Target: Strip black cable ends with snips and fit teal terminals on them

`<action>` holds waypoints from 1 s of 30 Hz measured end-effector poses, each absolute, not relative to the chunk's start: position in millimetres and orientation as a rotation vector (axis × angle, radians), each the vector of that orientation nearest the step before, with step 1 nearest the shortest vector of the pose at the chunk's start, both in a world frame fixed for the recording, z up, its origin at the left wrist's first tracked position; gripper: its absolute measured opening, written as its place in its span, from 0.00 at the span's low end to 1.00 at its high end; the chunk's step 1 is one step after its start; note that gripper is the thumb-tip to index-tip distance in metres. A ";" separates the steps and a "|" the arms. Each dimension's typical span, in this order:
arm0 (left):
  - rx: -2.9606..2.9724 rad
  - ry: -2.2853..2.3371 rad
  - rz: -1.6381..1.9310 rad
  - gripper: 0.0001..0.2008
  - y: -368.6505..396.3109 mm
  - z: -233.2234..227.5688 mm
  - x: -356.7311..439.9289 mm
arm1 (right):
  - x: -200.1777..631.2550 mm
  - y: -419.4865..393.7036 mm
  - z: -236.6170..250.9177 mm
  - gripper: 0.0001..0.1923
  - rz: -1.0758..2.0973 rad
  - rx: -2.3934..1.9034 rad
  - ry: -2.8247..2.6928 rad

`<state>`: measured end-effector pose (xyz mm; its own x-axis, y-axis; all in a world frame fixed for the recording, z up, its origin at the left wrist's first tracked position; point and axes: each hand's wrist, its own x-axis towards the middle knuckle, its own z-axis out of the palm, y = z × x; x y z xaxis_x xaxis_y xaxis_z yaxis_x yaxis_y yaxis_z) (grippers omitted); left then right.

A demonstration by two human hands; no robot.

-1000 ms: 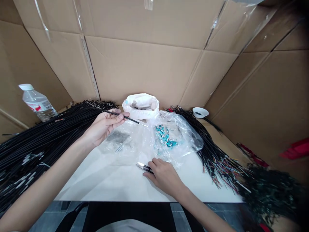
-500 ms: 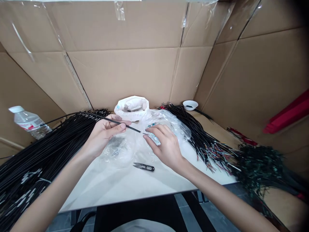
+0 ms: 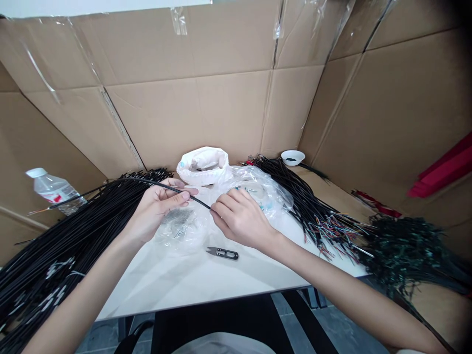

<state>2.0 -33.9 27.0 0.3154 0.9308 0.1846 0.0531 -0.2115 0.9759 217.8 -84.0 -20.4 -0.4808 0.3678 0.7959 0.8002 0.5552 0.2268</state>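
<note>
A thin black cable [image 3: 201, 202] runs between my two hands above the table. My left hand [image 3: 159, 206] pinches it between thumb and fingers, a short way back from its end. The fingers of my right hand [image 3: 239, 216] are closed round that end, which they hide. Beyond my left hand the cable arcs left, and its far end shows bare coloured wires. Beneath the hands lie clear plastic bags [image 3: 180, 228], one with small grey pieces inside. Thread snips [image 3: 222, 253] rest on the white table [image 3: 177, 290] nearer to me.
A large bundle of black cables [image 3: 84, 231] covers the left side, beside a water bottle [image 3: 59, 189]. At the back stand an opened white bag [image 3: 202, 164] and a small white bowl [image 3: 293, 158]. More cables with stripped ends [image 3: 317, 216] lie right, near dark green strands [image 3: 405, 250]. Cardboard walls surround the table.
My right hand's fingers have closed over the cable's end, which showed bare before. My left hand keeps its pinch. The view has shifted slightly.
</note>
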 end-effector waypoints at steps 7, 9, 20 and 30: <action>1.548 0.917 1.050 0.11 -30.9 26.7 -8.1 | 217.6 -84.6 -19.3 0.12 -0.405 -1.033 -2.182; 1.591 0.899 1.033 0.12 -29.7 26.6 -10.6 | 218.7 -84.9 -15.6 0.10 0.012 -1.064 -2.160; 1.533 0.780 1.018 0.14 -35.1 28.4 -4.8 | 222.7 -76.6 -28.0 0.23 2.021 -0.506 -1.403; 1.271 0.640 1.115 0.20 -27.7 24.0 12.1 | 169.3 -95.4 -51.0 0.24 1.688 -0.489 -1.041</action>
<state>12.1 -27.7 24.0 0.3756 0.9069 0.1909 -0.2919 -0.0797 0.9531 169.3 -95.4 -51.0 -0.3710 0.9136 0.1664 -0.5589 -0.0766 -0.8257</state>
